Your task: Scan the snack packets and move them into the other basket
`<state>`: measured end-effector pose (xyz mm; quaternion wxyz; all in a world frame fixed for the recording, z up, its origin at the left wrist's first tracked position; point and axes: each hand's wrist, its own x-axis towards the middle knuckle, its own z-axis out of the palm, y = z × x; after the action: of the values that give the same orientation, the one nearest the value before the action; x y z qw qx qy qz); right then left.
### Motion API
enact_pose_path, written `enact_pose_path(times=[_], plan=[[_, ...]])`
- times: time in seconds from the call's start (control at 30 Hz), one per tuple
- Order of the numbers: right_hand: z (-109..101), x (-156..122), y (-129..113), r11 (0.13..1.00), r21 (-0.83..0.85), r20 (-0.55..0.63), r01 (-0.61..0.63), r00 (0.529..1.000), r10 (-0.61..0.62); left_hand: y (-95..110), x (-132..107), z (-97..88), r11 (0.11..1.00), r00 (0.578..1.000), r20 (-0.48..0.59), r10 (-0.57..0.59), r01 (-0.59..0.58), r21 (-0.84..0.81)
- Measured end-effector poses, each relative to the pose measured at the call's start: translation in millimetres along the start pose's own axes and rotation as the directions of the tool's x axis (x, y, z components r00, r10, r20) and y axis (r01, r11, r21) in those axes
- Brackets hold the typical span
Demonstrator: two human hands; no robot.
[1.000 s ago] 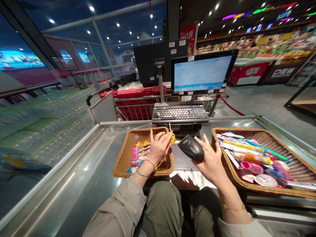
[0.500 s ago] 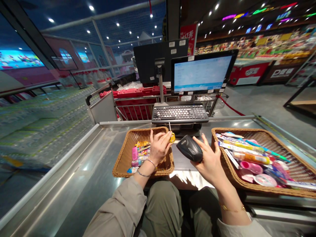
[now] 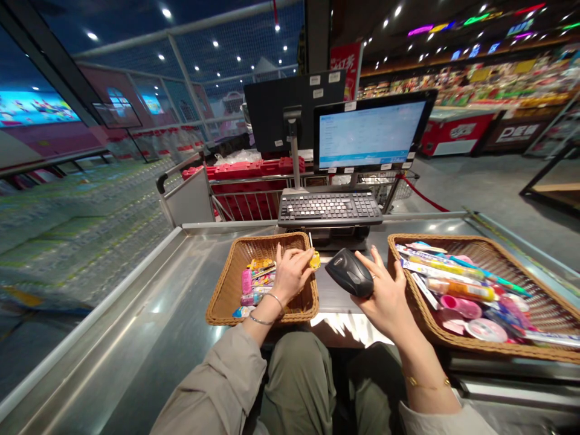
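Observation:
Between the fingertips of my left hand (image 3: 291,272) is a yellow-wrapped lollipop (image 3: 315,260), its white stick pointing up. That hand is over the right side of a wicker basket (image 3: 222,297) holding several small packets and a pink item. My right hand (image 3: 385,296) grips a black barcode scanner (image 3: 348,273), whose head faces left toward the lollipop, a short gap apart. The scanner's handle is hidden by my palm. To the right of that hand, a second wicker basket (image 3: 394,243) holds toothbrush packs, coloured tubes and pink plastic pieces.
A keyboard (image 3: 330,207) stands behind the baskets, below a lit monitor (image 3: 369,136). Both baskets rest on a metal counter (image 3: 149,314) with a raised rim. Beyond it stand a shopping cart (image 3: 244,202) with red crates and, at the left, stacked bottle packs (image 3: 90,223).
My left hand has lowered slightly with the lollipop, which is turned a little. My right hand and the scanner are almost where they were.

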<state>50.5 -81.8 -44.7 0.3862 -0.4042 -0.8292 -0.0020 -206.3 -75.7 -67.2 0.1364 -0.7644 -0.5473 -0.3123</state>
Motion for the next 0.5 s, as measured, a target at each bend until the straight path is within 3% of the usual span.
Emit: enact_pose_path(times=[0.1, 0.23, 0.5], plan=[[1.5, -1.5, 2.2, 1.0, 0.0, 0.008, -0.009, 1.0, 0.009, -3.7, -6.0, 1.5, 0.998, 0.996, 0.066, -0.068, 0.068, 0.004], [2.5, -1.1, 2.0, 1.0, 0.004, 0.012, -0.017, 1.0, 0.016, -7.4, -9.0, 1.3, 0.997, 0.991, 0.113, -0.066, 0.062, 0.039], [2.9, -0.4, 0.0, 1.0, -0.003, 0.03, -0.008, 1.0, 0.008, -1.5, -5.8, -2.3, 0.999, 0.999, 0.019, -0.031, 0.031, 0.013]])
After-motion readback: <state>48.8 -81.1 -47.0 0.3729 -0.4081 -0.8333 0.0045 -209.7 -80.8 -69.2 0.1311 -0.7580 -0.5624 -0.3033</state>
